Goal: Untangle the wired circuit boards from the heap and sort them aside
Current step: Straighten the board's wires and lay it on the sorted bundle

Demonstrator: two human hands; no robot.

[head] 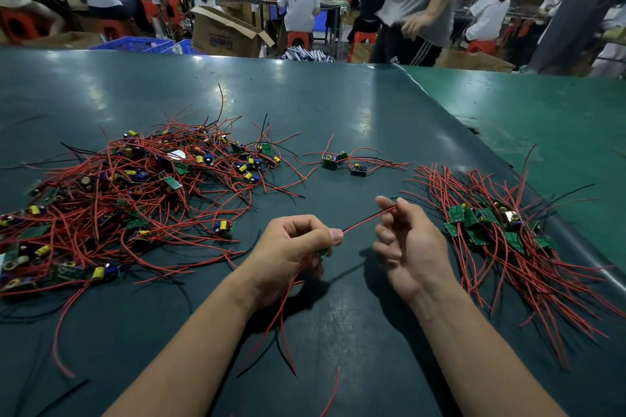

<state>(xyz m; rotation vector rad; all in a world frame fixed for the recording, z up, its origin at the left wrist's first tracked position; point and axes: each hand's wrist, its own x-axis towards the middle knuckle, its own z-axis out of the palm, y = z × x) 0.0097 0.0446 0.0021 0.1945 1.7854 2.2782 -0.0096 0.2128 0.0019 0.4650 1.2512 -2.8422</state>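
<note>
Red-wired green board (323, 251) gripped in left hand (291, 247).

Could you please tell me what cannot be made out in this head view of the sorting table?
- Board held in the left hand: the curled fingers cover all but a green corner.
- Tangled heap: cut off by the left edge; overlapping red wires prevent counting boards.
- Sorted pile: its wires overlap, so the boards underneath are hidden.
- Red wire at the right hand: too small to tell where it ends.
</note>
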